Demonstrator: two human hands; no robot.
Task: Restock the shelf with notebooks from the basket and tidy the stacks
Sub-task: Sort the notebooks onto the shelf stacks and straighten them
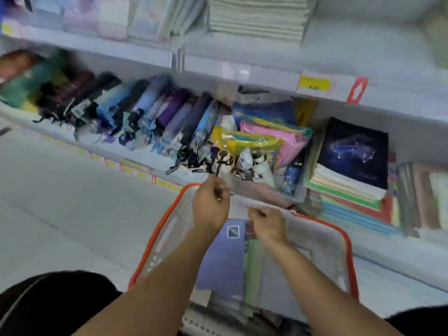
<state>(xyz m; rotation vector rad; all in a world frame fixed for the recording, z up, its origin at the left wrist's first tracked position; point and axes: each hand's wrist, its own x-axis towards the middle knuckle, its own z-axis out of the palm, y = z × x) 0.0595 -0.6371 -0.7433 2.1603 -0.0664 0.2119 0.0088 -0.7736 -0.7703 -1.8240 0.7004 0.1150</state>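
Broadly, your shelf [266, 76] runs across the view, folded umbrellas [145, 117] left, notebook stacks [349, 180] right under a dark constellation cover [354, 151]. Below sits the orange-rimmed basket [349, 251], touching the shelf edge; a purple notebook [223, 260] and a green notebook [253, 270] lie flat inside. They look light, thin, floppy, likely slick-covered, so take several together along the spine, thumb on top. Your left hand [209, 204] pinches a dark cord at the basket's far rim. Your right hand [268, 223] has curled fingers above the notebooks; blur hides whether it grips anything.
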